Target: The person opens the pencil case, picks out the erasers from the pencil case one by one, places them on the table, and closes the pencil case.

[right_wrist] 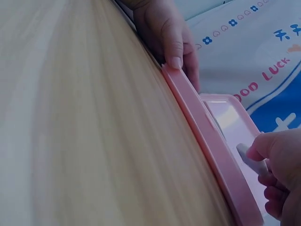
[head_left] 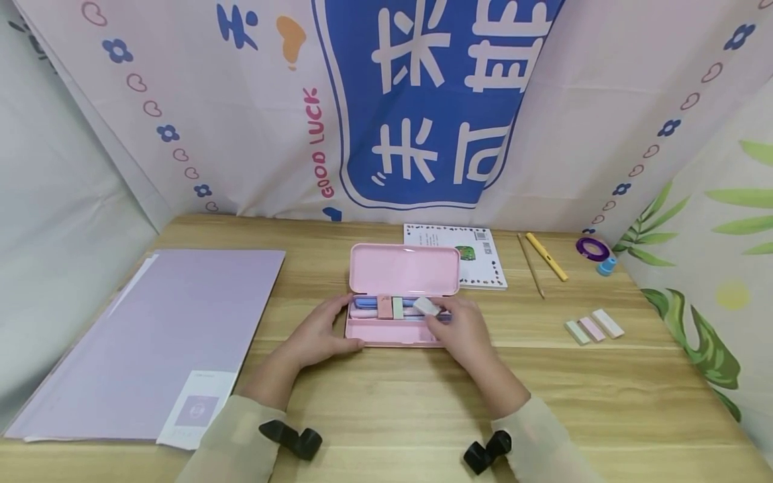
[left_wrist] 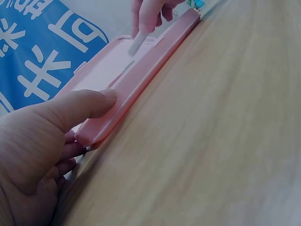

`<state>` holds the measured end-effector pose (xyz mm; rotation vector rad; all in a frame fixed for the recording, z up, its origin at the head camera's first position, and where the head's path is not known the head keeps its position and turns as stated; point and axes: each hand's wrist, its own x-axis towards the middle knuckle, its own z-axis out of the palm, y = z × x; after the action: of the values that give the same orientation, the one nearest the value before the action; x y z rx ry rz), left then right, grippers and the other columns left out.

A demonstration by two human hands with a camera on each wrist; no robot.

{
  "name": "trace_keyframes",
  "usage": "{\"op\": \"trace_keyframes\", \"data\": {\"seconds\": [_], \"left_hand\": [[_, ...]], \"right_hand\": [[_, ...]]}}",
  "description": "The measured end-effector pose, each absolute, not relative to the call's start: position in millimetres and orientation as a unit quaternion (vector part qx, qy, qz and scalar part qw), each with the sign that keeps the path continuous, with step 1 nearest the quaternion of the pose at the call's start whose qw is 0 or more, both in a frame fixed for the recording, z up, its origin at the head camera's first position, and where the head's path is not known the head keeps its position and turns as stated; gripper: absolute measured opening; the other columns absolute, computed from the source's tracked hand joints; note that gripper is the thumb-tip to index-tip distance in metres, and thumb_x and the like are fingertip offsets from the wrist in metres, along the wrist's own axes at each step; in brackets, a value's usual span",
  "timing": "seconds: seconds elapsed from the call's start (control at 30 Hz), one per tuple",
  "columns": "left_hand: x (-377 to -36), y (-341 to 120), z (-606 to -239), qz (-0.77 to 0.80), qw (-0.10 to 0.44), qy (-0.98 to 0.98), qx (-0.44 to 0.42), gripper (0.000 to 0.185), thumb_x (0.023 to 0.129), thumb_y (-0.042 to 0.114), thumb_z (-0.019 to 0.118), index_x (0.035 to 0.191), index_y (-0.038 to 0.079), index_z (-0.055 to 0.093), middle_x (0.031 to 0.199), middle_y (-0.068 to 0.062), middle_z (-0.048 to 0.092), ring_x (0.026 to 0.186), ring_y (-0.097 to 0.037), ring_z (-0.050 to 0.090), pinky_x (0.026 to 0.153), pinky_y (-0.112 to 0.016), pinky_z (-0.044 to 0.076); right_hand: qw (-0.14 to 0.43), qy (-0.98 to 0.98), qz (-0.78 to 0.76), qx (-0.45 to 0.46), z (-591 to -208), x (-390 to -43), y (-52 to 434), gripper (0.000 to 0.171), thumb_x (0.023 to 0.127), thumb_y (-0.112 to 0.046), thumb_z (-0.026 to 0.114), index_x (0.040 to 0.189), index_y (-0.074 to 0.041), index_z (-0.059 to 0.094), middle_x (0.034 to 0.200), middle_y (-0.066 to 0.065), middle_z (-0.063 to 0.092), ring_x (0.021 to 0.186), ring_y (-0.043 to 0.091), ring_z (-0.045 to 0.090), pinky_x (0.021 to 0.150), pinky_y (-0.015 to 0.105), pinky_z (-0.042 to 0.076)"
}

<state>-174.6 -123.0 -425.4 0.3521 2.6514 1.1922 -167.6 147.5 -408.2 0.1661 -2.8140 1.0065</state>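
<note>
We're pinching white eraser [head_left: 426,306] over pink case [head_left: 392,331], right hand [head_left: 464,332]; left hand [head_left: 319,335] gripping case end; slackening pinch could drop eraser.

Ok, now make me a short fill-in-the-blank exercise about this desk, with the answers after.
1. The lid of the pink pencil case stands ____.
2. The right hand pinches a white ____ above the case.
3. The left hand holds the case at its ____ end, from the person's side.
4. On the wooden table, right of the case, lie ____ erasers.

Missing words: open; eraser; left; three.
</note>
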Motion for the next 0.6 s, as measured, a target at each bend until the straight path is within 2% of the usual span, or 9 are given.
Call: {"op": "trace_keyframes", "data": {"seconds": [0.37, 0.6], "left_hand": [[-174, -123, -425, 0.407, 0.105, 0.899, 0.122, 0.097, 0.076, 0.038, 0.083, 0.153, 0.007, 0.032, 0.158, -0.023, 0.028, 0.147, -0.041, 0.025, 0.12, -0.057, 0.024], [-175, -123, -426, 0.406, 0.102, 0.9, 0.121, 0.097, 0.076, 0.038, 0.083, 0.152, 0.007, 0.033, 0.158, -0.022, 0.03, 0.147, -0.041, 0.027, 0.119, -0.056, 0.025]], "right_hand": [[0.099, -0.931, 0.351, 0.005, -406, -159, 211, 0.039, 0.088, -0.021, 0.07, 0.122, -0.002, 0.067, 0.12, 0.02, 0.066, 0.117, 0.038, 0.054, 0.103, 0.054, 0.042], [0.136, -0.933, 0.331, -0.047, -407, -149, 260, 0.039, 0.09, -0.018, 0.067, 0.123, 0.002, 0.065, 0.121, 0.026, 0.064, 0.113, 0.042, 0.057, 0.1, 0.055, 0.044]]}}
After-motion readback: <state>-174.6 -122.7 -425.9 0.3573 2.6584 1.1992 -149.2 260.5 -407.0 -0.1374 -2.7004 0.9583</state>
